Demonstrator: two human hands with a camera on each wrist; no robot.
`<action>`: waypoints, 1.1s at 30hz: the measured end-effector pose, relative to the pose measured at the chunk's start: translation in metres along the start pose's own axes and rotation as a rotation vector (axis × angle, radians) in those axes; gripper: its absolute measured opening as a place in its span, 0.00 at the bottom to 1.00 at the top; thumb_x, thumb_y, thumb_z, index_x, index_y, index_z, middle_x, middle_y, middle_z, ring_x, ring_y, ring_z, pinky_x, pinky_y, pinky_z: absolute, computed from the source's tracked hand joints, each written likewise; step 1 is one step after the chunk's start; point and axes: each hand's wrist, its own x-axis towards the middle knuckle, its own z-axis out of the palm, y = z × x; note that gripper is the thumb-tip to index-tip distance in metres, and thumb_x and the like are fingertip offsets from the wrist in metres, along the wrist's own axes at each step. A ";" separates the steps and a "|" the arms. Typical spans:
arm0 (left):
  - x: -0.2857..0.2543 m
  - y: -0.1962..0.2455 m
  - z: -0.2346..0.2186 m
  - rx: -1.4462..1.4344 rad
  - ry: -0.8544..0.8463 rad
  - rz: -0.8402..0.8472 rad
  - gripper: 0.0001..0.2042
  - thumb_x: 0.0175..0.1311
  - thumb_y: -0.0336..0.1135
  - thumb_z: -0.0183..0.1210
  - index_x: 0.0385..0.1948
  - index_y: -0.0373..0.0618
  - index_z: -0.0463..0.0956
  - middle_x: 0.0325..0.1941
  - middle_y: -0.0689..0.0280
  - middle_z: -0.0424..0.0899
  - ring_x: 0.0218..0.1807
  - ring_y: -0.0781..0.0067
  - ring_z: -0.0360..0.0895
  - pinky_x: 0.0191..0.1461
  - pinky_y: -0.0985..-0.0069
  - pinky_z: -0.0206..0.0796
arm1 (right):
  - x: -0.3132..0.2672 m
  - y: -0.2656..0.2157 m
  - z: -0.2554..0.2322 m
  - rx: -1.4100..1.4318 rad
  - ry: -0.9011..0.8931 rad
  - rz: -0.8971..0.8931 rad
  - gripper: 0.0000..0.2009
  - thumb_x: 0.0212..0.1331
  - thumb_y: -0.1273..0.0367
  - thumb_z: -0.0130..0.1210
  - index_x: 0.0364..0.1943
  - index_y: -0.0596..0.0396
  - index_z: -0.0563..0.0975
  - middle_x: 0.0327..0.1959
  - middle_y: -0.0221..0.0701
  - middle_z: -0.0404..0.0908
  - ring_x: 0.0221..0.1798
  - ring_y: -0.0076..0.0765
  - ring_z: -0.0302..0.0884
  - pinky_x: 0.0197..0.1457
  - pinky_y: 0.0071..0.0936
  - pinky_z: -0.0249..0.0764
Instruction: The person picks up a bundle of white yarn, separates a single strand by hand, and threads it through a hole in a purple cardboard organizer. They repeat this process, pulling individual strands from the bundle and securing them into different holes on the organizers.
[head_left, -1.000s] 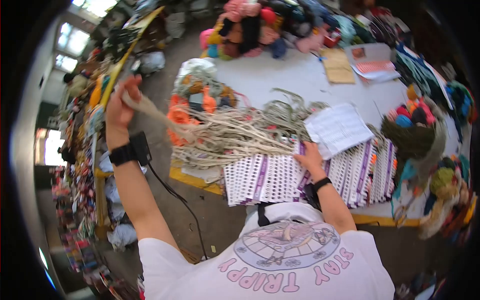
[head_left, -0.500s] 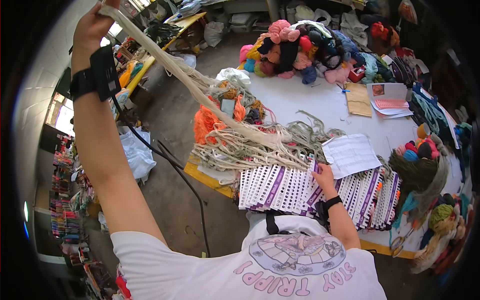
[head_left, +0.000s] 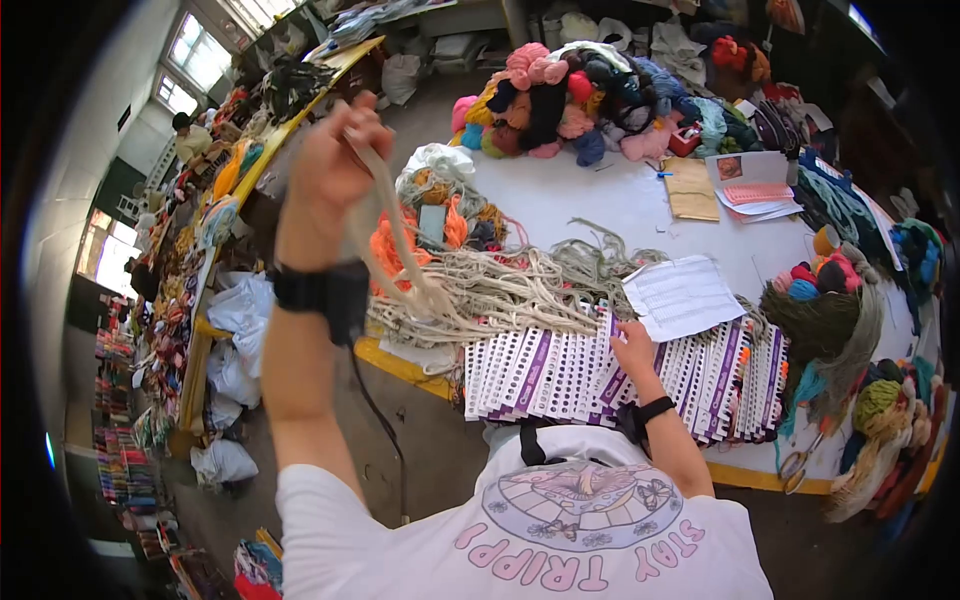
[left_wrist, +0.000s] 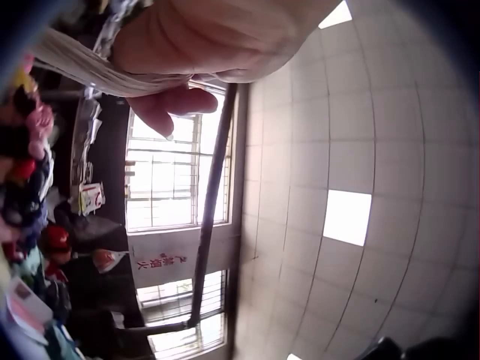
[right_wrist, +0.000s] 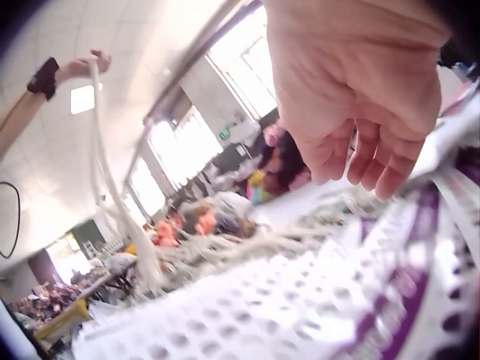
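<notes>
White table (head_left: 590,195), heaped with coloured yarn (head_left: 590,85) at far edge. Punched cards (head_left: 560,370) fanned along near edge, paper sheet (head_left: 685,295) above them. Cream skein (head_left: 470,290) sprawled left of cards, one hank (head_left: 385,215) lifted clear. Left hand (head_left: 335,160) raised, fingers clenched round hank's top end. Right hand (head_left: 635,345) flat on cards, fingers relaxed, pinning them. Hank judged light, limp, snag-prone; likely best held near top loop, drawn slowly, pile steadied below.

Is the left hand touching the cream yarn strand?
Touching. The head view shows the left hand gripping the cream yarn strand; the left wrist view shows it pinched under the thumb.
</notes>
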 end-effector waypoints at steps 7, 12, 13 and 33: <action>-0.003 -0.171 0.049 0.195 -0.124 -0.281 0.28 0.62 0.54 0.34 0.54 0.37 0.59 0.50 0.57 0.69 0.52 0.64 0.67 0.53 0.65 0.60 | 0.044 -0.208 -0.134 0.863 0.038 -0.077 0.06 0.48 0.75 0.54 0.31 0.60 0.77 0.28 0.29 0.74 0.27 0.20 0.68 0.28 0.17 0.64; -0.002 -0.229 0.062 0.443 -0.194 -0.326 0.31 0.61 0.56 0.33 0.53 0.33 0.59 0.50 0.58 0.69 0.51 0.69 0.67 0.51 0.69 0.62 | 0.039 -0.224 -0.160 1.117 -0.075 0.004 0.07 0.50 0.72 0.54 0.31 0.63 0.76 0.29 0.29 0.76 0.29 0.21 0.73 0.31 0.17 0.74; -0.003 -0.235 0.066 0.485 -0.193 -0.327 0.32 0.62 0.56 0.33 0.52 0.31 0.60 0.49 0.58 0.69 0.50 0.71 0.68 0.50 0.72 0.62 | 0.038 -0.219 -0.160 1.153 -0.098 0.032 0.07 0.51 0.72 0.54 0.31 0.63 0.76 0.28 0.29 0.76 0.29 0.22 0.74 0.31 0.18 0.75; 0.003 -0.254 0.062 0.526 -0.178 -0.339 0.32 0.61 0.58 0.31 0.50 0.32 0.62 0.49 0.58 0.69 0.49 0.72 0.68 0.48 0.72 0.64 | 0.025 -0.201 -0.170 1.257 0.101 0.119 0.08 0.54 0.68 0.52 0.30 0.60 0.76 0.25 0.25 0.74 0.28 0.15 0.69 0.27 0.13 0.71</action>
